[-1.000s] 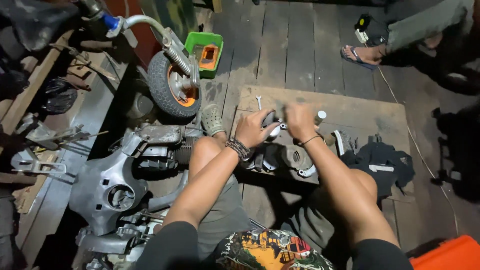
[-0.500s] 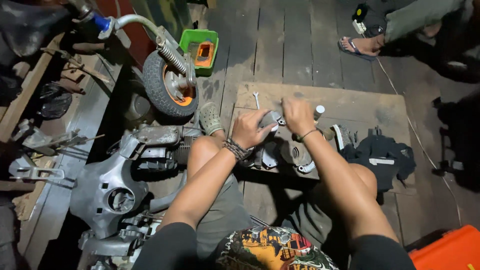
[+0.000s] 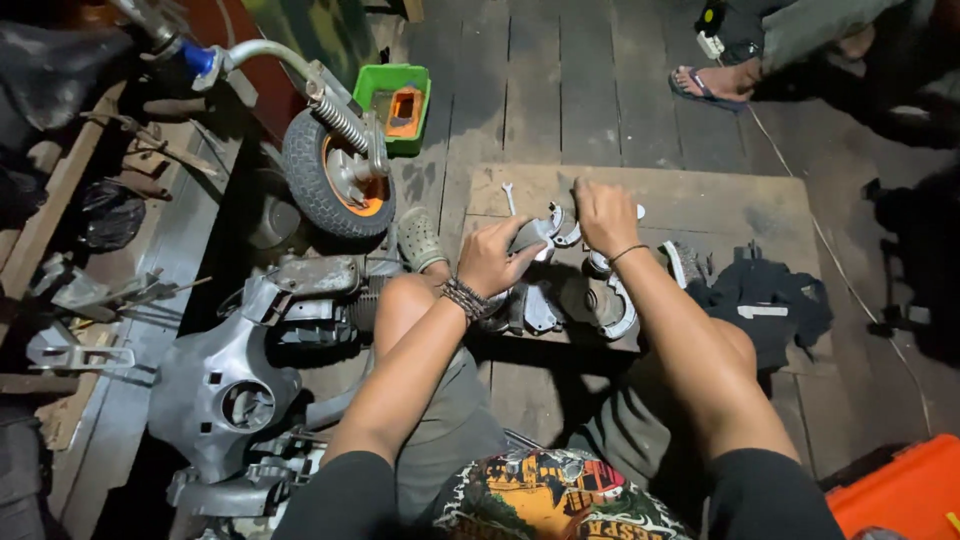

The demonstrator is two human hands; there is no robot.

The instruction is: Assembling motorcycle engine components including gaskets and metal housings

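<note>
On the wooden board (image 3: 700, 200) in front of my knees, I hold a grey metal part (image 3: 535, 235) up with both hands. My left hand (image 3: 492, 258) curls around its near side, with my fingers pressed on the metal. My right hand (image 3: 603, 215) is bent over the far end of it, with the fingers closed together, but I cannot tell just what they pinch. I wear a bead band (image 3: 465, 298) on my left wrist.

Under my hands, more curved grey metal pieces (image 3: 600, 305) lie on the board, close to each other. A small wrench (image 3: 509, 195) lies near the board's far edge. A dark cloth (image 3: 765, 300) lies to the right of the pieces.

To my left stands a small wheel (image 3: 335, 185) with an orange middle and a spring beside it. Behind it sits a green box (image 3: 390, 105). A grey scooter shell (image 3: 225, 385) lies near my left knee. Far off at the top right, another person's foot (image 3: 715, 80) in a sandal rests on the floor. An orange box (image 3: 895, 490) is at my right side.
</note>
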